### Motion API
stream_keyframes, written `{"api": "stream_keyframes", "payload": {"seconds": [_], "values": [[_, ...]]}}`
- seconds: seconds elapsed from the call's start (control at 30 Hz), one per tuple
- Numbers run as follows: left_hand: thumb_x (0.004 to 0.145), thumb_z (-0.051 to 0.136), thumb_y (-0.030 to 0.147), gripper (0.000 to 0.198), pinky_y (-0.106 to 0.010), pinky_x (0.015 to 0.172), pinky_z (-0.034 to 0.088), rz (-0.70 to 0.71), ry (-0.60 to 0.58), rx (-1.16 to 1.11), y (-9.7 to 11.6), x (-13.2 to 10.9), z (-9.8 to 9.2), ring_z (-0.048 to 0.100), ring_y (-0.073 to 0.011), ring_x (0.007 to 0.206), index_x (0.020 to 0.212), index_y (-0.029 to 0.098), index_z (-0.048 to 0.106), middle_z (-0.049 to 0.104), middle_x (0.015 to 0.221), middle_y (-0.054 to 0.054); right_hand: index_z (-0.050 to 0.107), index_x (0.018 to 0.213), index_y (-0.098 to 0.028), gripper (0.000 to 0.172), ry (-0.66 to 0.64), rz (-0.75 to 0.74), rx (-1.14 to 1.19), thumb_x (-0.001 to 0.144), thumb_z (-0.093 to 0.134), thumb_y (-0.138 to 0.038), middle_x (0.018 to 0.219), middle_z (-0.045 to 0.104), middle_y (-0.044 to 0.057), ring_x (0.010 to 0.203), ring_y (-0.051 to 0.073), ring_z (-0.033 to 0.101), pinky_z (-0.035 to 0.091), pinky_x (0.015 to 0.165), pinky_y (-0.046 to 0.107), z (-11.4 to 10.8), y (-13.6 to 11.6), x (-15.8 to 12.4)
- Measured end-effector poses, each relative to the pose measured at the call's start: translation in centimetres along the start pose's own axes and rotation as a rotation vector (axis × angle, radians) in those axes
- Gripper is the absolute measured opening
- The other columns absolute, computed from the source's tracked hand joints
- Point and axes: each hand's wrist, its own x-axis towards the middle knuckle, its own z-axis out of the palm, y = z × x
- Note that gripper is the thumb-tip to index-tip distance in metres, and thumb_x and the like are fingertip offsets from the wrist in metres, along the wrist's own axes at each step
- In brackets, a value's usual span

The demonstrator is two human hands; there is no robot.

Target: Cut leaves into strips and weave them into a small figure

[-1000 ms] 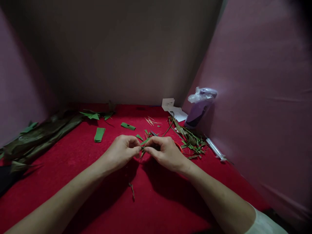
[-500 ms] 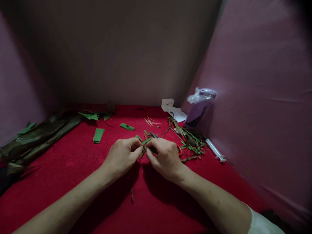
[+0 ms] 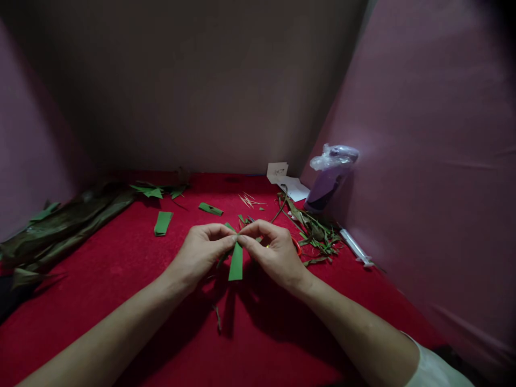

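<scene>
A flat green leaf strip (image 3: 236,263) hangs down between my hands, pinched at its upper end. My left hand (image 3: 201,250) grips that end from the left with thumb and forefinger. From the other side my right hand (image 3: 276,252) pinches the same spot, fingertips touching the left ones. Behind the right hand, the orange-red handle of a pair of scissors (image 3: 297,247) shows; most of the tool is hidden. Small leaf scraps lie just beyond my fingers. On the cloth below the strip is a thin brown dry piece (image 3: 218,321).
Toothpicks (image 3: 249,201) lie scattered beyond the hands. Cut leaf pieces (image 3: 163,223) rest to the left, near long folded dark leaves (image 3: 80,226). At right are a heap of leaf trimmings (image 3: 320,236), a syringe (image 3: 357,248), a purple bottle (image 3: 328,185) and white paper (image 3: 293,189). Pink walls flank the red cloth.
The green leaf strip now hangs downward toward me from the pinched fingertips; before, green showed pointing away beyond them. Both hands have shifted slightly and their fingertips have come together.
</scene>
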Motion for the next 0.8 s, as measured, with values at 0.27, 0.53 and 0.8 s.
{"api": "stream_keyframes", "payload": {"seconds": [0.27, 0.53, 0.8], "values": [[0.067, 0.069, 0.027, 0.016, -0.022, 0.051, 0.040, -0.074, -0.058, -0.089, -0.29, -0.25, 0.10, 0.051, -0.0084, 0.051, 0.066, 0.012, 0.063, 0.059, 0.057, 0.001, 0.062, 0.082, -0.018, 0.006, -0.028, 0.035, 0.110, 0.081, 0.059, -0.023, 0.072, 0.064, -0.001, 0.063, 0.010, 0.057, 0.044, 0.059, 0.021, 0.38, 0.47, 0.03], [0.072, 0.066, 0.027, 0.015, -0.022, 0.055, 0.045, -0.055, -0.140, -0.138, 0.06, -0.34, 0.00, 0.056, -0.0102, 0.056, 0.070, 0.012, 0.066, 0.064, 0.062, -0.002, 0.062, 0.078, -0.018, 0.006, 0.001, 0.053, 0.063, 0.080, 0.059, -0.023, 0.069, 0.062, -0.001, 0.059, 0.009, 0.054, 0.041, 0.053, 0.020, 0.26, 0.55, 0.09], [0.068, 0.071, 0.022, 0.016, -0.021, 0.062, 0.050, -0.068, -0.169, -0.166, -0.12, -0.31, -0.10, 0.063, -0.0120, 0.065, 0.082, 0.014, 0.069, 0.069, 0.075, -0.003, 0.061, 0.077, -0.018, 0.008, 0.054, 0.071, 0.004, 0.080, 0.057, -0.024, 0.068, 0.061, -0.001, 0.059, 0.009, 0.052, 0.039, 0.052, 0.020, 0.16, 0.58, 0.09]]}}
